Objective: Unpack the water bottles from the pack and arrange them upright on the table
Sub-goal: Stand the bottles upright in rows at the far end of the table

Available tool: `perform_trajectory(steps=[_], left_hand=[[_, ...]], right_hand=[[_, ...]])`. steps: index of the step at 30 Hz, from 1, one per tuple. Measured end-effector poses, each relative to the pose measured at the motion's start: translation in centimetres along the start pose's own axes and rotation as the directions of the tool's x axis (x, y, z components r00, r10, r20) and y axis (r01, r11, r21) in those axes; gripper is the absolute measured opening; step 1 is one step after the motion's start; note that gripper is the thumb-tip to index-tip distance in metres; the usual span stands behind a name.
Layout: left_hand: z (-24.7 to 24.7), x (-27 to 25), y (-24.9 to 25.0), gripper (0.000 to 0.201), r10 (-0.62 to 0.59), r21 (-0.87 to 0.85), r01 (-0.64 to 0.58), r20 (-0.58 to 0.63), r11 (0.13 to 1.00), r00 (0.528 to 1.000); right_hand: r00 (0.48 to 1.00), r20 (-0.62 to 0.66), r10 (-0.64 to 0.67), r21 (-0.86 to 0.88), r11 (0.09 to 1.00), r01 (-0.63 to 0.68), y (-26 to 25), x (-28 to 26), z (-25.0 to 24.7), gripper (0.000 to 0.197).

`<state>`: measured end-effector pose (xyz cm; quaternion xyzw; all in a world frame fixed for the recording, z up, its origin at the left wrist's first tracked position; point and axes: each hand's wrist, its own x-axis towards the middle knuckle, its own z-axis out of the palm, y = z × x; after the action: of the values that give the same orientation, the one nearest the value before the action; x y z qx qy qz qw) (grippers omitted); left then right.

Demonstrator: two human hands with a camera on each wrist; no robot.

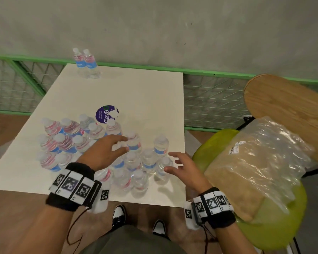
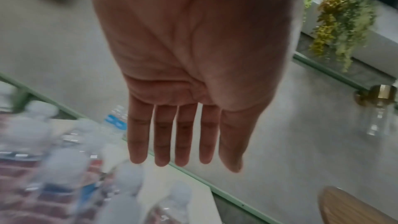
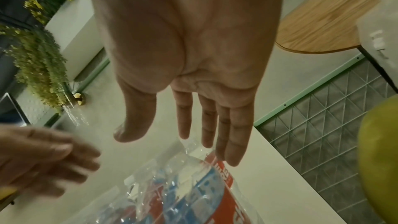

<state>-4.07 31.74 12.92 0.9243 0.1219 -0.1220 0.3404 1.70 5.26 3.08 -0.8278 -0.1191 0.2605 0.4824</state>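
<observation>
Clear plastic water bottles with white caps and red-and-blue labels (image 1: 92, 143) stand crowded upright on the near half of the white square tabletop (image 1: 145, 99), as a person reaches over them with both hands. The left hand (image 1: 106, 153) hovers above the middle of the cluster, palm down, fingers straight and spread, its grip released and holding nothing; its fingertips lie close to one bottle's cap. The right hand (image 1: 182, 167) hangs at the cluster's right edge, fingers loosely extended, grip likewise released, just beside the nearest bottles but not visibly touching them. Two more bottles (image 1: 84, 63) stand together at the tabletop's far edge, well apart from both hands.
</observation>
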Motion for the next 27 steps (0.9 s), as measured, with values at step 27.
perform_trajectory(steps=[27], left_hand=[[-20.6,0.8,-24.6,0.021,-0.193,-0.066,0.181,-0.331,0.981,0.924]], right_hand=[[0.947,0.292,-0.13,-0.365,0.9,0.236,-29.8,10.7,18.2,0.044]])
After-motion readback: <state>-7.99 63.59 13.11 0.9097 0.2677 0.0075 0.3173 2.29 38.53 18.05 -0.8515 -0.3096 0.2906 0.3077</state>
